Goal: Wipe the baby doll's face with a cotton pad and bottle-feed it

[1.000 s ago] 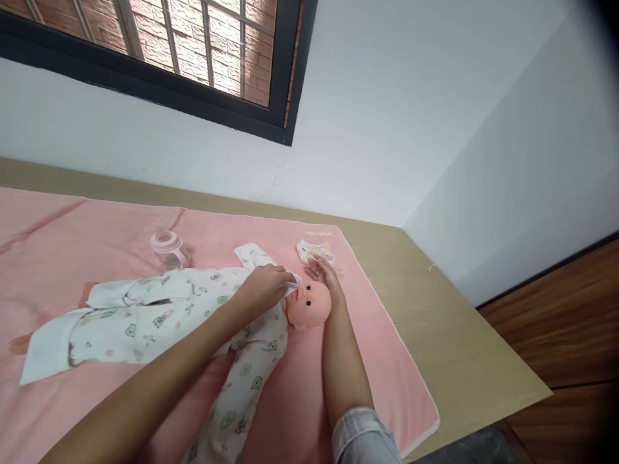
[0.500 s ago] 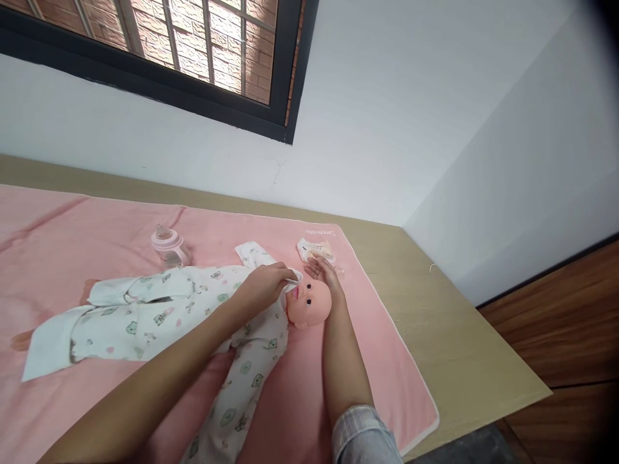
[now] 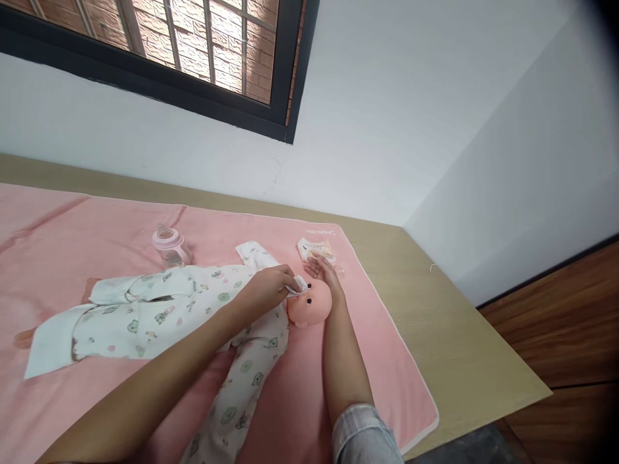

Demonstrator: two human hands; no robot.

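Note:
A baby doll (image 3: 316, 309) in a white patterned sleepsuit (image 3: 130, 316) lies on its back, head to the right. My left hand (image 3: 271, 287) reaches across its chest, closed on a small white wipe (image 3: 300, 284) that lies against the doll's face and covers the mouth. My right hand (image 3: 325, 270) rests at the far side of the doll's head, fingers stretched out, palm towards the head. Just beyond those fingertips lies a small white and orange packet (image 3: 316, 249).
A pink baby bottle (image 3: 170, 245) with a handle stands beyond the doll's legs. Under everything, a pink blanket (image 3: 387, 380) covers much of a wooden surface (image 3: 464, 354). White walls and a barred window (image 3: 207, 45) border the back.
My left hand has shifted the wipe slightly over the doll's face, from beside the mouth to over it, near the eyes. My right hand stays in place.

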